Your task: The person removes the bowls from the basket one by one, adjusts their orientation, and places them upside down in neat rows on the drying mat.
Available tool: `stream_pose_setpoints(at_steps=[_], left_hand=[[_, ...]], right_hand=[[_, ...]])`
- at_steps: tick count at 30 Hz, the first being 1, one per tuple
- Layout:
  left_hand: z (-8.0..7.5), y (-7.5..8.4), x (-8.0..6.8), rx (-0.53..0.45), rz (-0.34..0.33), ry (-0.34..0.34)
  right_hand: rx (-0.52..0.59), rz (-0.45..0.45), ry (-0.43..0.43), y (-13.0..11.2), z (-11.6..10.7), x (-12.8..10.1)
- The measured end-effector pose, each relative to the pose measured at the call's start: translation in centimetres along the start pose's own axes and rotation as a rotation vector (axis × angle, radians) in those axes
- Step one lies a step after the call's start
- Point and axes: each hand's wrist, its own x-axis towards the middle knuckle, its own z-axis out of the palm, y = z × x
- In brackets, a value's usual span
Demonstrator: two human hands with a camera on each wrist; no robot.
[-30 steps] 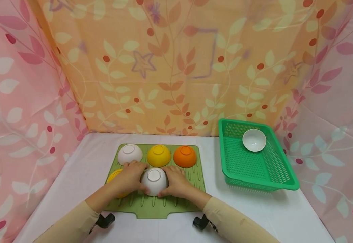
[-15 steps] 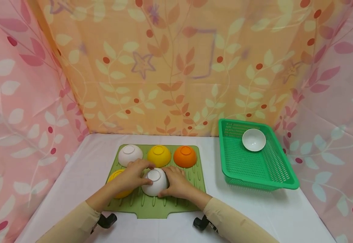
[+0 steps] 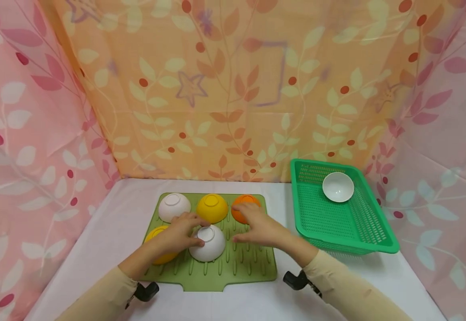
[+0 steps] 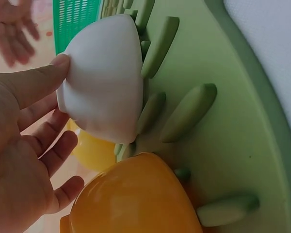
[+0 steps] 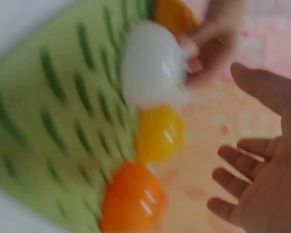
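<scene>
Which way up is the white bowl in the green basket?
Upright. The white bowl in the green basket shows its hollow inside and round rim to the head camera, unlike the bowls on the mat, which show their bases.

Your right hand [image 3: 263,228] has bare ribbed green mat [image 3: 249,263] below it, the orange bowl [image 3: 241,209] just ahead, the white bowl [image 3: 208,243] to its left, and the green basket [image 3: 381,236] to its right.

I see white [image 3: 206,243], yellow [image 3: 212,207] and orange [image 3: 242,206] bowls on my olive-green ridged mat [image 3: 249,263]; bright green basket [image 3: 329,223], middle right; leaf-patterned pink and peach curtains [image 3: 233,89].
</scene>
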Motion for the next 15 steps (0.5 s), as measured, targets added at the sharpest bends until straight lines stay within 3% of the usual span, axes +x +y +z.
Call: stream_pose_setpoints(at_steps=[7,11,15], left_hand=[[0.0,0.1,0.1,-0.011,-0.022,-0.030],[0.1,0.0,0.1,0.009,-0.016,-0.021],[0.2,0.0,0.1,0.023,-0.010,-0.012]], right_hand=[[-0.107,-0.017,0.091,4.4,-10.0,-1.7],[-0.181,0.048,0.133,9.6,-14.8,-2.1],[-0.213,0.098,0.183,15.9,-17.4,-2.8]])
